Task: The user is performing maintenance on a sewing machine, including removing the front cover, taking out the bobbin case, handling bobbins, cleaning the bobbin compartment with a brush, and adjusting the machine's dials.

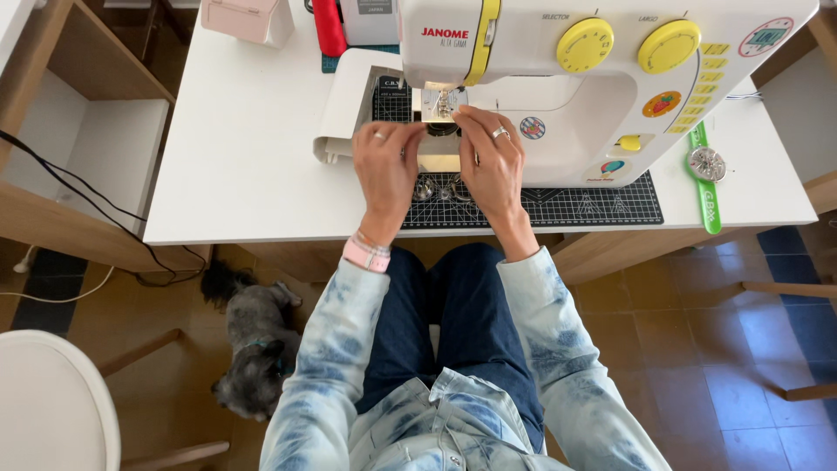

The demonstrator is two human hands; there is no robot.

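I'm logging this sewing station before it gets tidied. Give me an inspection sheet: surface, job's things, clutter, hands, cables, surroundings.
Surface: white table with a dark gridded cutting mat under the machine.
Job's things: white sewing machine with yellow dials; needle area between both hands.
Clutter: green wrist pincushion, red spool, pink box, small metal bobbins.
Hands: left hand and right hand both pinch something small at the needle; what it is cannot be told.
Cables: black cable runs to the floor.
Surroundings: grey dog, white chair, tiled floor.

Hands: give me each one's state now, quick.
Left hand: fingers pinched together beside the sewing machine needle area; what it holds cannot be told.
Right hand: the same, pinched, contents unclear.
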